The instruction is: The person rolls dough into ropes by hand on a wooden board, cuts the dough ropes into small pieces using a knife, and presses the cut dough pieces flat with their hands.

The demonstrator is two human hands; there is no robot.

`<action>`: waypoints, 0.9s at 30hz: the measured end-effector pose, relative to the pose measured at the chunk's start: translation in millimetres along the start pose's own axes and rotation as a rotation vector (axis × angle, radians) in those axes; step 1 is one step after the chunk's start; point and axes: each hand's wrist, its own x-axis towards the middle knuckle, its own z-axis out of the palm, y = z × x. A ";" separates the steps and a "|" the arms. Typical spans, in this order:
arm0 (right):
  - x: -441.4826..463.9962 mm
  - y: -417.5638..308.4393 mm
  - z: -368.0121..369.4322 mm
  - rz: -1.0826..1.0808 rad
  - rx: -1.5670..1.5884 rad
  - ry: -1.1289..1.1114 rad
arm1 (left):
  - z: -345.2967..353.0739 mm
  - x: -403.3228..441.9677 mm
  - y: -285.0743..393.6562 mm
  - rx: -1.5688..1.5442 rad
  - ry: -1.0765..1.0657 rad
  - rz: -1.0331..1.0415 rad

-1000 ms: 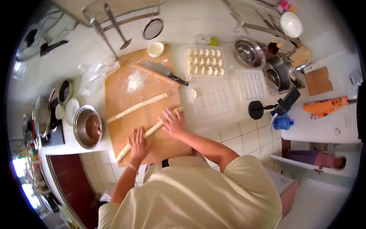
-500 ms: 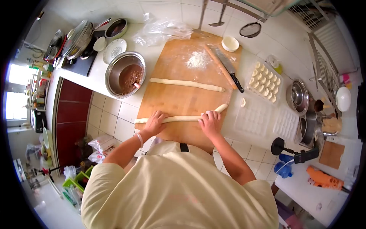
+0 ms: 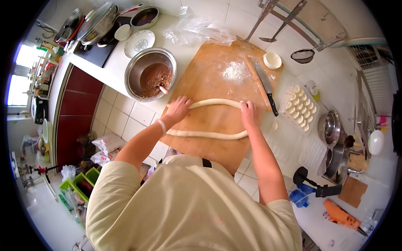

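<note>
On the floured wooden board [image 3: 201, 119] lie two long pale dough ropes. The far dough rope [image 3: 215, 101] bows away from my body, and both hands are at its ends. My left hand [image 3: 179, 108] has its fingers closed over the left end. At the right end, my right hand [image 3: 248, 111] pinches the dough with bent fingers. Nearer to me, the other dough rope [image 3: 207, 134] rests untouched, slightly curved. Beyond the hands are a flour pile [image 3: 235, 72], a rolling pin [image 3: 257, 83] and a black-handled knife [image 3: 266, 83].
A steel bowl of brown filling [image 3: 155, 79] stands left of the board. To the right are a tray of white dumplings [image 3: 300, 108], steel bowls [image 3: 329, 127] and a phone on a stand [image 3: 328, 190]. A small white bowl [image 3: 272, 60] sits at the board's far corner.
Both hands have left the nearer dough rope and moved away from my body to the far one, which now bows between them. The camera view has turned and shifted.
</note>
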 end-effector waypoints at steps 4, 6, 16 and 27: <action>10.3 -5.7 -3.1 -0.108 0.017 0.058 | 1.7 -44.0 -3.7 -0.022 0.048 -0.155; 38.6 -14.3 3.6 -0.094 0.034 0.060 | -1.9 -33.7 7.2 -0.051 0.110 -0.165; -34.7 -66.5 8.1 -0.213 0.117 -0.063 | 53.6 -3.3 83.7 0.058 -0.044 0.139; 46.1 -51.5 15.4 -0.086 0.005 0.070 | 19.4 66.4 37.4 0.213 0.044 0.053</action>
